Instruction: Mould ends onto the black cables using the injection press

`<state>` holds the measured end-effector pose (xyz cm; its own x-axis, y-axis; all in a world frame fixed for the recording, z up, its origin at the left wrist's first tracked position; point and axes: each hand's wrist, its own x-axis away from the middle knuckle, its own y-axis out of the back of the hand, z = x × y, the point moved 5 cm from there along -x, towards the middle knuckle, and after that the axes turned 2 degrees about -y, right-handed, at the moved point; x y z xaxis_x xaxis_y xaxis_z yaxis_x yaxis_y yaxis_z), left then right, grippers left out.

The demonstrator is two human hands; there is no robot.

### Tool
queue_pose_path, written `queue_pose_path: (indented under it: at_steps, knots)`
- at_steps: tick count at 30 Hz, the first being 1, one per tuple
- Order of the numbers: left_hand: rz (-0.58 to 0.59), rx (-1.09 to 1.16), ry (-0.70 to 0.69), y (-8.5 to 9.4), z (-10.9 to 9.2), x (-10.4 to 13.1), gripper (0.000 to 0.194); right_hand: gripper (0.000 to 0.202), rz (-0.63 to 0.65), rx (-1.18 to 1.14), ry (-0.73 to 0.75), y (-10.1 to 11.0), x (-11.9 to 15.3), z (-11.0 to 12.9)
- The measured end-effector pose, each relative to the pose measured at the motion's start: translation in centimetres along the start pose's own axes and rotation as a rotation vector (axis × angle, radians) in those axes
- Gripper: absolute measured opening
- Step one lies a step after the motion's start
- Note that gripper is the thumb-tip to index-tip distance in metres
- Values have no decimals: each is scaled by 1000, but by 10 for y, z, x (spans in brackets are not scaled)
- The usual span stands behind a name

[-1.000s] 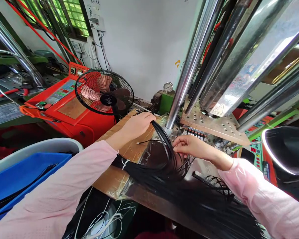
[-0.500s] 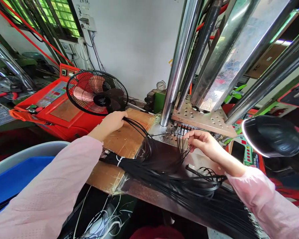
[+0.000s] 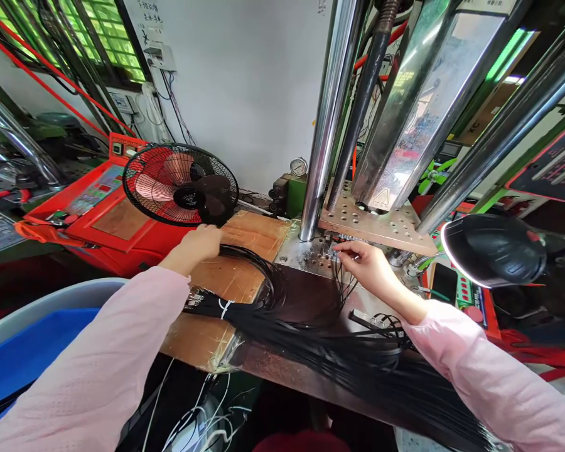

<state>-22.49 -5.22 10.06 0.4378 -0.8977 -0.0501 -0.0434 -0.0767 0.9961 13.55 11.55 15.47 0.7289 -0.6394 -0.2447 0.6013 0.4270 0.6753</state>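
I watch from far away, and I read the head view as a clock. The left hand, near nine o'clock, is grasping a loop of black cables; its fingers are curled over them, and the loop bends toward seven o'clock, above the cardboard. The right hand is toward four o'clock, with thumb and forefinger brought together beside a metal block at the foot of the press. I cannot tell if something is pinched between these fingertips. Some thin black wires hang just below them.

The thick cable bundle lies on the brown table, from eight o'clock through six until between four and five. A white tie goes around it near its left end. Above the right hand is the drilled plate of the press, at three o'clock. Farther that way I see the black lamp. The fan stands between nine and ten, and the blue tray is toward eight.
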Motion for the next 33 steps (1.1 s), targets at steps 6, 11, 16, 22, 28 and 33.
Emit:
queue_pose_path:
  at_steps: [6, 11, 16, 22, 28, 33]
  knots:
    - [291, 484, -451, 14, -165, 2, 37, 23, 112, 106, 125, -20, -17, 11]
    - [492, 1005, -236, -22, -235, -4, 45, 22, 513, 274, 117, -37, -23, -5]
    - [519, 1214, -65, -52, -249, -9, 55, 20, 697, 174, 77, -26, -12, -30]
    - [-54, 607, -382, -36, -262, -2, 43, 34, 580, 52, 40, 15, 5, -30]
    - [-63, 109, -619, -37, -263, 23, 21, 36, 397, 56, -54, 91, 61, -50]
    - [226, 608, -853, -27, -317, 50, 41, 39, 375, -26, -265, 116, 127, -111]
